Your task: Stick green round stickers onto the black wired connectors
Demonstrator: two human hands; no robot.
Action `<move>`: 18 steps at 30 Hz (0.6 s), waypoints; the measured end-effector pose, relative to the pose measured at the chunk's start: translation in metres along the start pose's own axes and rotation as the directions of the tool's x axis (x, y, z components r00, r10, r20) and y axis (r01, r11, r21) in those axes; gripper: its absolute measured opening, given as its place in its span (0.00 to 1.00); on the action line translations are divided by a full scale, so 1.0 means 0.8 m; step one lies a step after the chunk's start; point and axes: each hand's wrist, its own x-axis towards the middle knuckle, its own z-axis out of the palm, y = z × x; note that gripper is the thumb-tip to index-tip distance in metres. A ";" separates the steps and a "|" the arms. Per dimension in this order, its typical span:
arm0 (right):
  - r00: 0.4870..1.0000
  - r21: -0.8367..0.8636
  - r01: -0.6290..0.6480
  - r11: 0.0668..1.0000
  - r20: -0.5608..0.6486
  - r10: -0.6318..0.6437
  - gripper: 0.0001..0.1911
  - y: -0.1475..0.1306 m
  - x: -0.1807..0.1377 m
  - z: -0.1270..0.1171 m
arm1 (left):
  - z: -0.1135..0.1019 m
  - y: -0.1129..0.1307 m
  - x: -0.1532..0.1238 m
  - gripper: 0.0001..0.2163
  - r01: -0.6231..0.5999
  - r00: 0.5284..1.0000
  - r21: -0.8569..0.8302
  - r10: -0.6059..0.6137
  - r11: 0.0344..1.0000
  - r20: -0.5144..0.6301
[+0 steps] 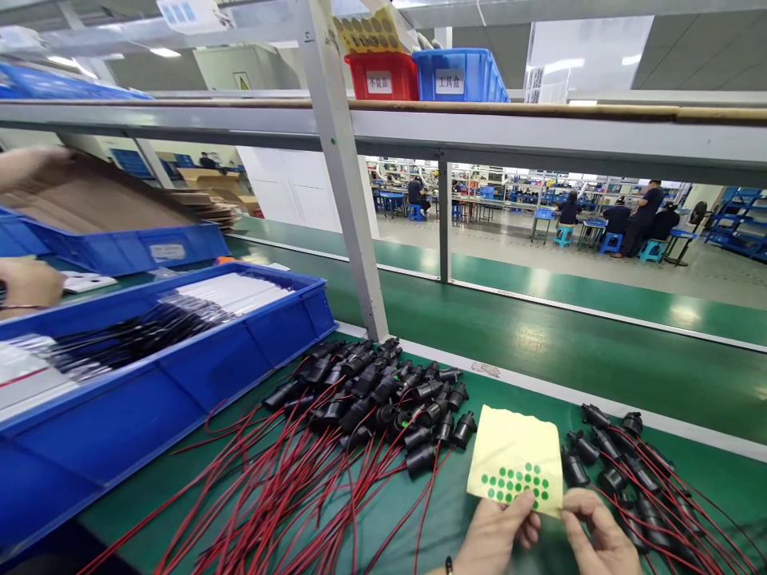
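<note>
Both hands at bottom edge of frame, on the yellow sticker sheet (514, 461) with green dot stickers (515, 483) along its lower edge. Left hand (496, 533) pinches the sheet's bottom edge, fingers closed on it. Right hand (593, 533) has thumb and fingertips at the lower right corner, looks like it's picking at a dot; can't tell if one is lifted yet.

Sheet sits above the green mat (180, 479), between the big pile of black sockets with red leads (383, 399) and a smaller batch (623, 471) on the right.

Step, my read: peeling a dot. Next needs a clean nail lift, then a socket within reach. Blue bin (197, 383) far left.
</note>
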 end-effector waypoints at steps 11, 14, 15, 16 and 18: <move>0.943 -0.734 0.332 0.593 0.231 -0.242 0.33 0.054 0.048 -0.045 | 0.002 0.024 0.001 0.18 0.169 0.985 -0.087 -0.170 0.982 -0.009; 0.916 -0.784 0.395 0.479 0.291 -0.278 0.35 0.048 0.046 -0.027 | 0.004 0.022 -0.002 0.23 0.240 0.969 -0.022 -0.238 0.971 0.071; 0.909 -0.788 0.408 0.461 0.303 -0.285 0.35 0.047 0.047 -0.024 | 0.003 0.019 -0.001 0.24 0.253 0.963 0.000 -0.251 0.968 0.099; 0.907 -0.788 0.412 0.457 0.307 -0.288 0.34 0.046 0.048 -0.022 | 0.003 0.016 -0.001 0.24 0.258 0.958 0.018 -0.258 0.966 0.125; 0.921 -0.773 0.381 0.507 0.274 -0.276 0.32 0.045 0.050 -0.022 | 0.001 0.008 0.001 0.24 0.246 0.953 0.036 -0.248 0.969 0.175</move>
